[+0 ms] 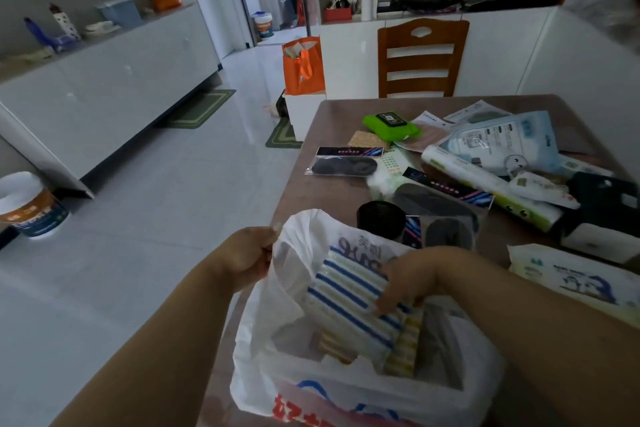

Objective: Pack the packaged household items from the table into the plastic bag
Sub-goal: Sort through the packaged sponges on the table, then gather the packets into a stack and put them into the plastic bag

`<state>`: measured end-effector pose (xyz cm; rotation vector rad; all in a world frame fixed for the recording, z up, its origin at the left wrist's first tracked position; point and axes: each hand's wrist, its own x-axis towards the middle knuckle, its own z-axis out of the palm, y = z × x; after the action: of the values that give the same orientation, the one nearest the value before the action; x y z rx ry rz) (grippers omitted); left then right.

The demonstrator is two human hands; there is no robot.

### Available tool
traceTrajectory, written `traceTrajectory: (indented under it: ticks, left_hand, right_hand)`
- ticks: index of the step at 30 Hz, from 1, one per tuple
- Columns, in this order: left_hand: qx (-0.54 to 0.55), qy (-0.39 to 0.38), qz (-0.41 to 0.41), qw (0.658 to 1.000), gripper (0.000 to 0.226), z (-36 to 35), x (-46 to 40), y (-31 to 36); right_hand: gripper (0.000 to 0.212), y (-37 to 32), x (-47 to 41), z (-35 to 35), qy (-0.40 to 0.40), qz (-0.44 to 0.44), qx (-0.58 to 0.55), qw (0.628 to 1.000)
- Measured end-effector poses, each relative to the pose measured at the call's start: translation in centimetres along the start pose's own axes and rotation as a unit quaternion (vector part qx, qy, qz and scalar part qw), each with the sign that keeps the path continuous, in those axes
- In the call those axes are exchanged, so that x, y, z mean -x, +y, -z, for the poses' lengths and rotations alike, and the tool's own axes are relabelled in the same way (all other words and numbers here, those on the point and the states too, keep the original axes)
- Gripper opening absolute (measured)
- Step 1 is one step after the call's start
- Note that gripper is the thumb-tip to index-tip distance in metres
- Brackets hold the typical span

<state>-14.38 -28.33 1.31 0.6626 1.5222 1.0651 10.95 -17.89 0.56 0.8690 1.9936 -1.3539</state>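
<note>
A white plastic bag with red and blue print stands open at the table's near corner. My left hand pinches the bag's left handle and holds it up. My right hand grips a blue-and-white striped packet that is tilted inside the bag's mouth. Other packets lie lower in the bag. On the brown table lie a green wipes pack, black items in clear sleeves, a white roll pack, a large blue-white pouch and a tissue pack.
A black round jar stands just behind the bag. A wooden chair is at the table's far side. An orange bag sits on a white box by the far left corner. A white bucket stands on the floor at left.
</note>
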Motion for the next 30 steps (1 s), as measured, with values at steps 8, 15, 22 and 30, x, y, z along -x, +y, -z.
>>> traceTrajectory:
  ticks: [8,15,22,30]
  left_hand:
    - [-0.251,0.086,-0.051,0.963,0.026,-4.0,-1.9,3.0]
    - [-0.156,0.052,-0.1,0.981,0.017,-11.0,-5.5,7.0]
    - [-0.108,-0.003,-0.052,0.993,0.019,-15.8,-9.5,7.2]
    - [-0.094,0.039,-0.056,0.993,0.015,-14.4,-13.0,7.9]
  right_hand:
    - [0.024,-0.3,3.5,1.8,0.366,0.074,0.081,0.924]
    - [0.029,9.5,1.3,6.7,0.512,-0.106,-0.224,0.822]
    - [0.031,11.9,-2.6,5.9,0.495,-0.247,-0.211,0.806]
    - [0.053,10.1,-1.3,15.2,0.45,-0.129,0.13,0.874]
